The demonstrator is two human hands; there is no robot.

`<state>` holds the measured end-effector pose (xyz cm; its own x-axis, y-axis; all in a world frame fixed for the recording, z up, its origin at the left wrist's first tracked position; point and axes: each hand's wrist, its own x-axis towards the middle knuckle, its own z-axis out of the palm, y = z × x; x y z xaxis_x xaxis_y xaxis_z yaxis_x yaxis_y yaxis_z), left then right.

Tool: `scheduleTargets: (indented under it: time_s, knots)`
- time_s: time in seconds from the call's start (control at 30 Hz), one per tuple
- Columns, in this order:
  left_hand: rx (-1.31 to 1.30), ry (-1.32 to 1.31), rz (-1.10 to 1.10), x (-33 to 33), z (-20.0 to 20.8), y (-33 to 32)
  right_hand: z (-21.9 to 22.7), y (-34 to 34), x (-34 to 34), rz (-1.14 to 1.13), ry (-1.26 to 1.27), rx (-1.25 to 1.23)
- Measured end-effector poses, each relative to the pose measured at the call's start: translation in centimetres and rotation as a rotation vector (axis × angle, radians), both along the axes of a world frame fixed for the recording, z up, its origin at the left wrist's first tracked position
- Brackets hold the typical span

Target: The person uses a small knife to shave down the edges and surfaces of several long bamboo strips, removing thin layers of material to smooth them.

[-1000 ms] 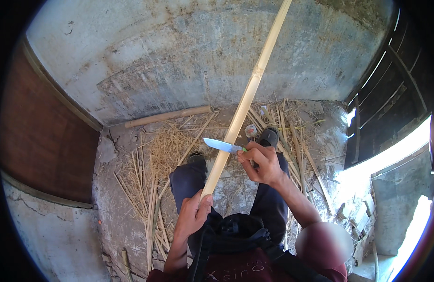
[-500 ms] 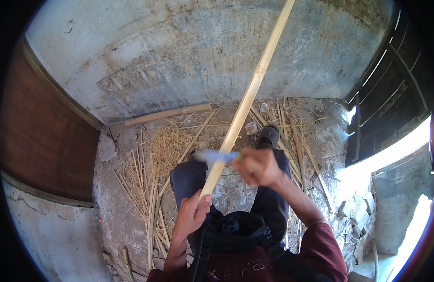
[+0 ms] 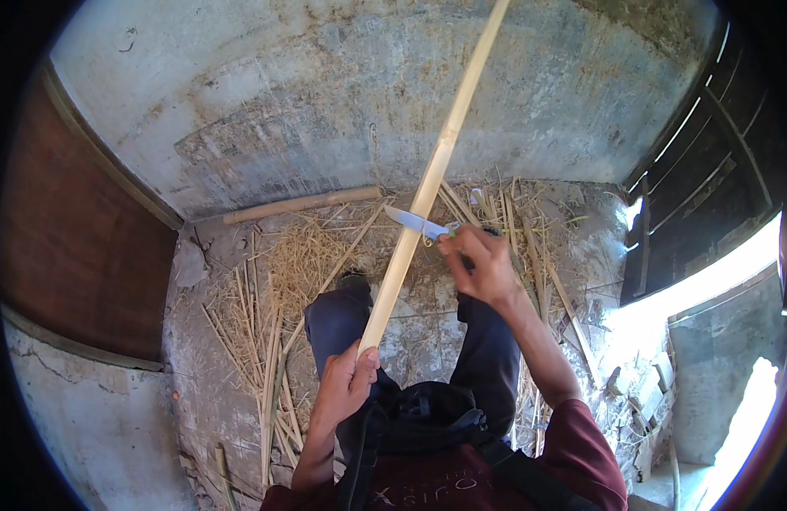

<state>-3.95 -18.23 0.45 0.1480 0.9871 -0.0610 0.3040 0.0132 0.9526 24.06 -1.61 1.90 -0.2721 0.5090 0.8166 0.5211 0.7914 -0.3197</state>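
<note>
A long pale bamboo strip (image 3: 431, 181) slants up and away from my lap toward the far wall, with a node partway along it. Its near end is gripped by my left hand (image 3: 346, 385), fingers wrapped round it above my left thigh. My right hand (image 3: 483, 261) is closed on the handle of a knife (image 3: 416, 223); most of the handle is hidden in the fingers. The blade lies across the strip, pointing left, and a small curled shaving (image 3: 426, 242) shows beside it.
A heap of shavings (image 3: 304, 260) and several bamboo strips (image 3: 272, 383) lie on the floor to the left. More strips (image 3: 538, 255) lie to the right. A bamboo pole (image 3: 304, 204) rests along the concrete wall (image 3: 325, 111). Rubble (image 3: 645, 392) sits by the bright opening at right.
My right hand and the knife have moved away from me, farther up the strip. The strip's far part has swung slightly left. My left hand keeps its hold on the near end.
</note>
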Motion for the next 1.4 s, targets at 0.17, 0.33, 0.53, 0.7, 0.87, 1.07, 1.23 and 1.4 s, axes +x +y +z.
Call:
scheduleTargets:
  time_s: [0.17,0.33,0.53,0.7,0.87,1.07,1.23,1.4]
  knots:
    - [-0.066,0.024,0.001,-1.3,-1.2,-0.3,-1.0,-0.3,-0.5,0.01,0.012,-0.053]
    - [-0.089,0.006,-0.008,-1.2,-0.9,-0.4,-0.8,-0.4,0.0,0.033,-0.009,-0.004]
    - [-0.068,0.016,-0.033,-1.4,-0.9,-0.5,1.1,-1.3,0.5,0.026,-0.056,0.052]
    - [-0.04,0.029,-0.057,-1.2,-0.1,-0.4,1.7,-2.6,-0.2,0.144,-0.188,0.082]
    - [-0.001,0.032,-0.045,-1.2,-0.3,-0.6,1.9,0.2,2.2,0.049,-0.09,0.059]
    - [0.034,-0.044,-0.013,-0.9,-0.3,-0.3,2.7,0.9,0.4,0.036,-0.031,0.087]
    - [0.068,-0.038,-0.006,-1.2,-0.5,-0.8,1.7,-0.4,0.3,0.105,-0.259,0.14]
    - [-0.049,-0.068,-0.015,-1.7,-1.5,-1.7,1.6,4.4,3.7,-0.13,0.007,-0.115]
